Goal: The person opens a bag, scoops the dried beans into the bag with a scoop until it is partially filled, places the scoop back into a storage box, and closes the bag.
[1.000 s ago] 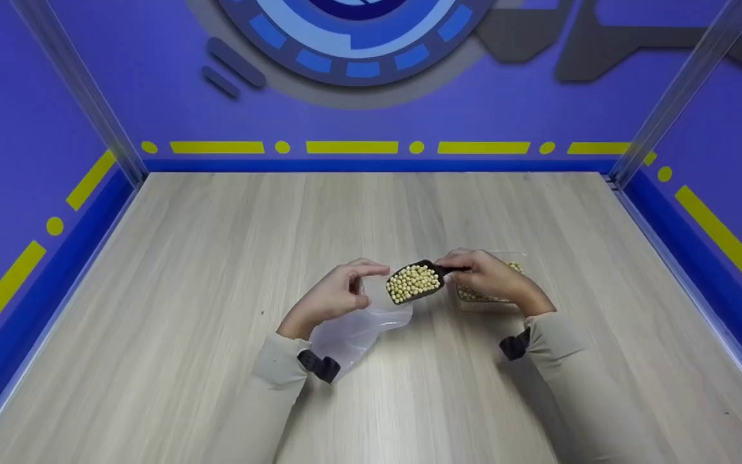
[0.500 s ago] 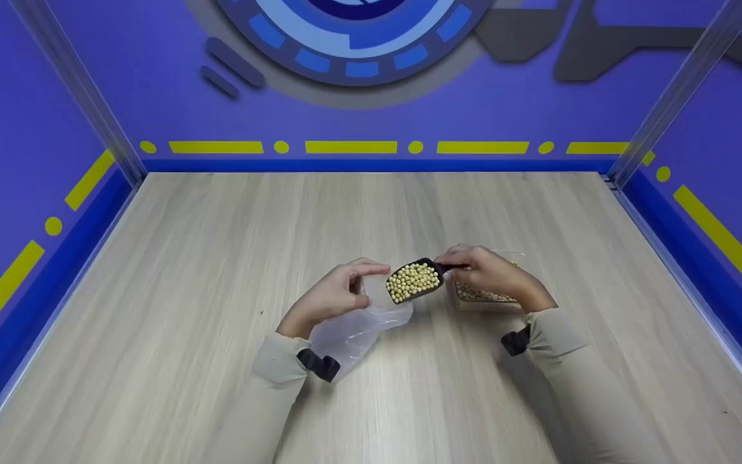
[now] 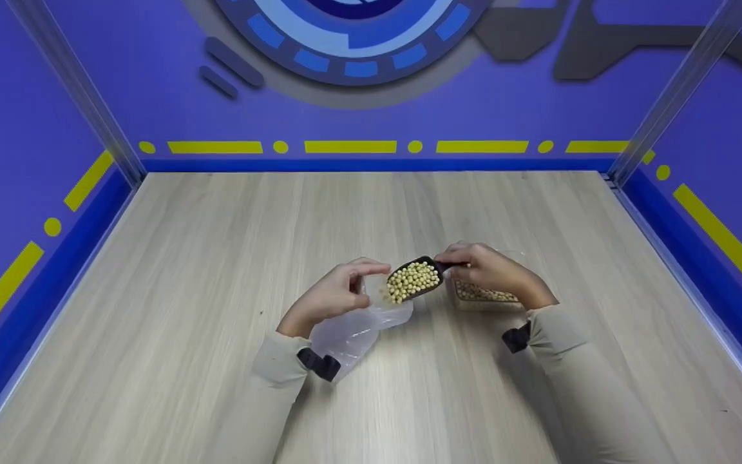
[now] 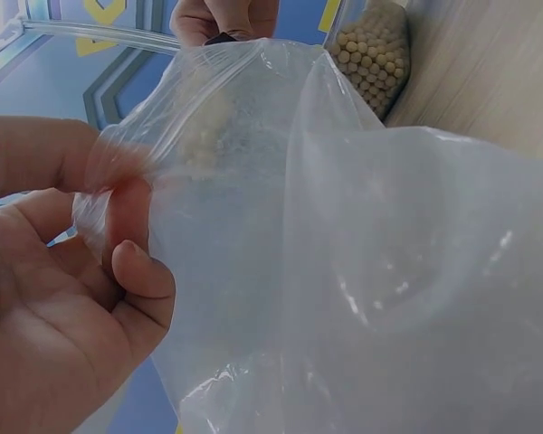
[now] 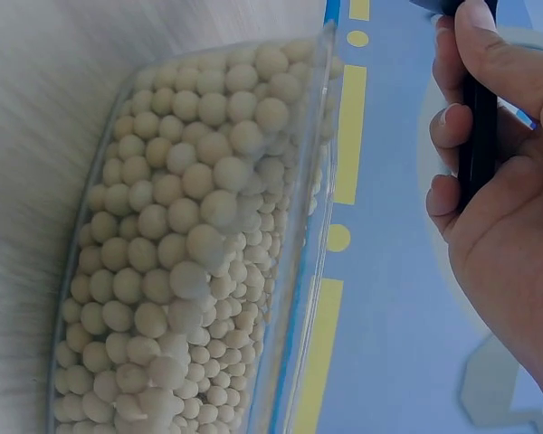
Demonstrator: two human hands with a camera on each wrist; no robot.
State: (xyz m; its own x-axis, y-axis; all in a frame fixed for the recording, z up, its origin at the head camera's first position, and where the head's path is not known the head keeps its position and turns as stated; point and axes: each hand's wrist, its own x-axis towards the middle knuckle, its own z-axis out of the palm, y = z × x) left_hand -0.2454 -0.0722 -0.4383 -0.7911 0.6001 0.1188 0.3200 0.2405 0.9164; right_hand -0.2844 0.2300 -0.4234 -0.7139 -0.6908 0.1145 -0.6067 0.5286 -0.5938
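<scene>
My left hand (image 3: 329, 296) holds the mouth of a translucent plastic bag (image 3: 348, 335), thumb and fingers spread at its edge. In the left wrist view the film of the bag (image 4: 235, 244) runs between those fingers. My right hand (image 3: 493, 274) grips the black handle (image 5: 480, 136) of a small scoop (image 3: 440, 269). Pale yellow soybeans (image 3: 413, 278) fill the scoop, which tips toward the bag. At its lip some beans blur as they slide off into the opening. Through the film, a cluster of beans (image 4: 204, 127) shows faintly near the bag's mouth.
A clear plastic box (image 3: 488, 305) of soybeans stands on the wooden table (image 3: 229, 245) under my right hand. Its transparent wall (image 5: 312, 208) rises close to the right wrist camera. Blue panels (image 3: 371, 122) enclose the table at the back and both sides.
The scoop has tilted slightly toward the bag, and beans have started sliding off its lip. My right hand has risen a little; the left hand and bag stay in place.
</scene>
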